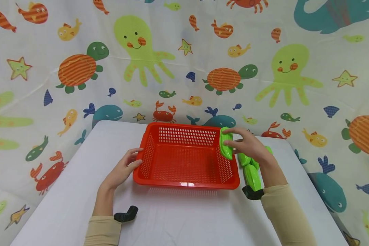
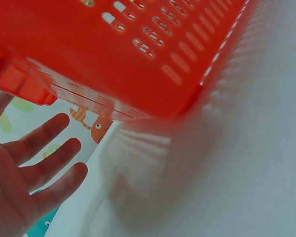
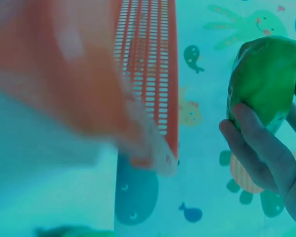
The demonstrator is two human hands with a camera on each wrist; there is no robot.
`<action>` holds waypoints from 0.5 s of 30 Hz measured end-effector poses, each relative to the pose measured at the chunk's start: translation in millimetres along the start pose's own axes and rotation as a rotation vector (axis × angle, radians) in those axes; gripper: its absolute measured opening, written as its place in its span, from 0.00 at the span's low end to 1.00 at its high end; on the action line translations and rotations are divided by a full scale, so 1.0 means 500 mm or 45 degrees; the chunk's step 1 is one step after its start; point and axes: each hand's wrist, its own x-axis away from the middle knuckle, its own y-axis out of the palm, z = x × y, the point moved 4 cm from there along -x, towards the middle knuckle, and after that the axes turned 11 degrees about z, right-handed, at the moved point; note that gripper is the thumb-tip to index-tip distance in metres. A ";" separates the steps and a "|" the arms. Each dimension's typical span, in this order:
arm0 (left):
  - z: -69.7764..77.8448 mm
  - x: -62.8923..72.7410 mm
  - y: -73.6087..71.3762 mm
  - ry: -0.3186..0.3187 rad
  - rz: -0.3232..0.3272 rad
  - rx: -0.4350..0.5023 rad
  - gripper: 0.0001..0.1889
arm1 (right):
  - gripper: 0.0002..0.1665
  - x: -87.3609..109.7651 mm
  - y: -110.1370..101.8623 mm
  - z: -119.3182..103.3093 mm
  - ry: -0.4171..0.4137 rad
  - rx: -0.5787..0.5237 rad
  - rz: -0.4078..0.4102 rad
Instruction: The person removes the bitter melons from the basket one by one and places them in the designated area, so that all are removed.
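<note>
A red plastic basket (image 1: 184,186) with slotted walls stands in the middle of the white table. My left hand (image 1: 124,167) is at its left rim, thumb and fingertips right at the edge. The left wrist view shows that hand's fingers (image 2: 54,185) spread and nearly straight beside the basket wall. In my right hand (image 1: 249,143), the thumb and fingers pinch a shiny green packet (image 1: 226,143) above the basket's right rim. The same packet (image 3: 266,81) appears crinkled and bulging in the right wrist view.
Several more green packets (image 1: 252,176) lie on the table to the right of the basket, partly hidden beneath my right forearm. A white cloth (image 1: 184,75) printed with sea animals hangs behind the table (image 1: 178,218).
</note>
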 end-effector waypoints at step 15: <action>0.001 0.004 0.002 -0.005 0.013 0.010 0.29 | 0.37 0.124 -0.078 0.108 0.170 0.015 0.195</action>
